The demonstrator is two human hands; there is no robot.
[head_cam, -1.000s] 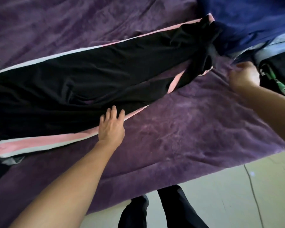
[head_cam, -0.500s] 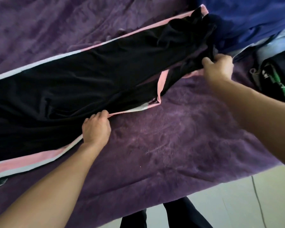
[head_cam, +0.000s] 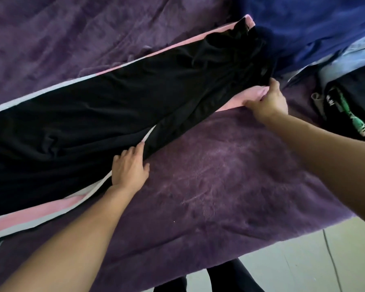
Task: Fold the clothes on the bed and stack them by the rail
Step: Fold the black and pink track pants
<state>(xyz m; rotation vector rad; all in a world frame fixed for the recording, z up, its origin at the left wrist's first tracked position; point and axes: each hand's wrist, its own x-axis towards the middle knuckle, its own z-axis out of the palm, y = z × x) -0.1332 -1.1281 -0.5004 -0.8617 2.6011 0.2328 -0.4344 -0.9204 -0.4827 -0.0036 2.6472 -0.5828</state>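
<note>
Black trousers with pink and white side stripes (head_cam: 118, 110) lie stretched diagonally across the purple bed cover (head_cam: 219, 175), waist end at the upper right. My left hand (head_cam: 130, 167) rests on the near edge of the trousers at mid-leg, fingers on the white stripe. My right hand (head_cam: 268, 101) pinches the pink stripe and black cloth at the waist end. The far leg ends run out of view at the left.
A dark blue garment (head_cam: 303, 28) lies at the upper right beside the waist. A pale blue cloth (head_cam: 346, 57) and a black garment with green print (head_cam: 350, 114) sit at the right edge. The bed's near edge meets pale floor (head_cam: 303, 260) below.
My right hand went from the bed cover to the waist end and took hold of it. The near leg has been folded over, so the trousers lie narrower. My left hand shifted along the near edge.
</note>
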